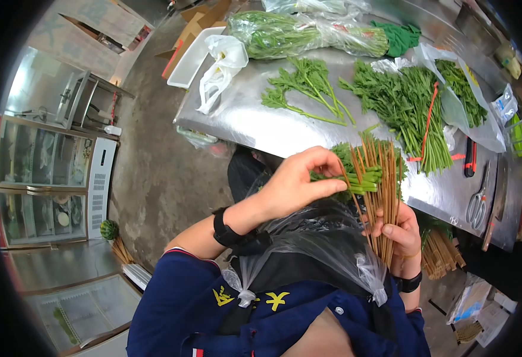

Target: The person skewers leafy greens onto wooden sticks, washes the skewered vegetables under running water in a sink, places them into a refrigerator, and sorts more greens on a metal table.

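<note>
My right hand (401,234) is closed around a bunch of thin brown skewers (387,196), which point up and away from me. My left hand (305,181) has its thumb and fingers bent in a pinch at the leftmost skewer of the bunch. Cut green stems (365,179) lie close behind that pinch, partly hidden by the skewers; whether they are threaded on them I cannot tell. Leafy greens on the metal table (243,110) show behind both hands. A clear plastic apron (314,232) covers my front below the hands.
Loose leafy stalks (311,89), a tied bunch of greens (401,101) and a plastic-wrapped bundle (308,34) lie on the table. Scissors (478,202) and a red-black cutter (470,157) are at the right. A white bag (222,62) sits near the left edge, beside a white tray (192,59).
</note>
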The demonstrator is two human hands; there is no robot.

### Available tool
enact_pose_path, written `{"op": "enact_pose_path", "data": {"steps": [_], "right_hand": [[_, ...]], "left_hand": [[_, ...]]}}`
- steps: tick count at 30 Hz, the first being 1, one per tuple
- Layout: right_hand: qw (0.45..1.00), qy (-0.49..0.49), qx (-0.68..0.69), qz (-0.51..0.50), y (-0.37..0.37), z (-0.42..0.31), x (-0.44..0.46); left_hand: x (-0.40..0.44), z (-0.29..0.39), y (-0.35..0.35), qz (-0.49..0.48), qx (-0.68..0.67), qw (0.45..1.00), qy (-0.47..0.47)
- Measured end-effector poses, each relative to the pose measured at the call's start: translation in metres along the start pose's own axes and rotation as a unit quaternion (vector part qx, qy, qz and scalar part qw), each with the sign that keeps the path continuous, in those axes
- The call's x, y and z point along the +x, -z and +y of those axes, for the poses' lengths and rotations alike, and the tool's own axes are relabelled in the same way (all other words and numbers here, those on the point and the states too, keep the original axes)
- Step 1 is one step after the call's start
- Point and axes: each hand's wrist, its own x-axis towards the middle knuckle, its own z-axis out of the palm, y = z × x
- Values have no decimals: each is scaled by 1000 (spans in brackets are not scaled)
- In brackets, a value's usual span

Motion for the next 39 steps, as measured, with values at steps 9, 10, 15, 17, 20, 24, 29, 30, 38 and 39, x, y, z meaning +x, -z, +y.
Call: {"op": "enact_pose_path", "data": {"steps": [9,10,15,17,20,24,29,30,38,39], "right_hand": [[997,26,55,52,9,-2,-10],[997,23,50,58,8,-3,-11],[996,40,47,66,10,-4,-14],[996,53,39,67,9,-4,-12],[995,49,43,77,6,-4,-13],[997,35,41,63,10,-6,-15],[998,38,44,30,13,-3,-14],[998,32,43,37,11,-4,-13],[999,14,16,46,6,-4,-10],[999,11,15,46,7,-3,-11]], "left_hand": [[100,-71,44,93,417,901,-71],[107,-74,40,94,441,887,-95],[128,-83,31,11,507,843,-176],[129,-81,29,-6,520,837,-170],[132,-84,29,-5,527,828,-194],[138,-77,41,158,463,809,-325],[127,-16,85,411,222,817,-338],[122,0,87,438,196,791,-379],[115,-70,70,98,585,748,-298],[118,-83,64,99,584,748,-300]]}}
